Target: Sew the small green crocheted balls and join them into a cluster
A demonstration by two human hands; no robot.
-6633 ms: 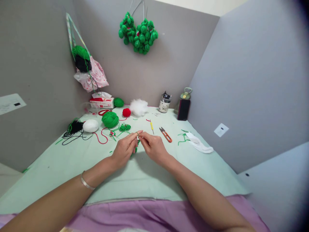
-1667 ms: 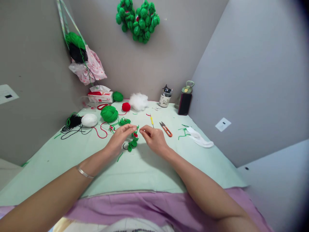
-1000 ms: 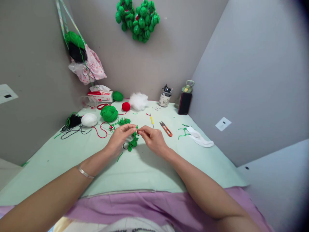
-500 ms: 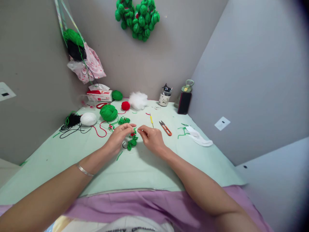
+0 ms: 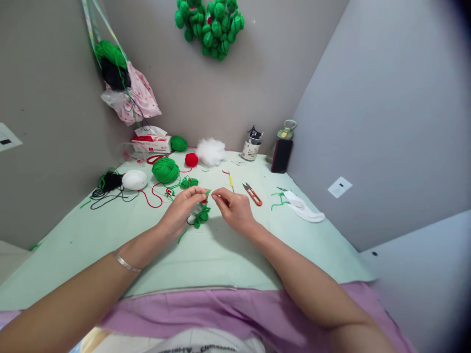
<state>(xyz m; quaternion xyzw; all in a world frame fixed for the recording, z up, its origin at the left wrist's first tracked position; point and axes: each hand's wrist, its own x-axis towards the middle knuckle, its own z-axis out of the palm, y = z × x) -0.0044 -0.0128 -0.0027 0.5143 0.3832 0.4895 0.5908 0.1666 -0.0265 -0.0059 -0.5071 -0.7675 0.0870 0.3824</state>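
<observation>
My left hand pinches the upper end of a small green and red crocheted piece, whose green lobes hang below the fingers. Close by on the right, my right hand has thumb and forefinger pressed together. What they hold, if anything, is too small to make out. Yellow-handled crochet hook and orange thread snips lie beyond my right hand. Past my left hand sit another green crocheted piece and a big green yarn ball.
White yarn, black yarn and a red ball lie at the left and back. Stuffing, a pen cup, a phone and a bottle line the wall. White cloth lies right.
My right hand's fingertips have drawn slightly right, away from my left fingers. A green tip now shows above my left fingers, where the hands were closer together before.
</observation>
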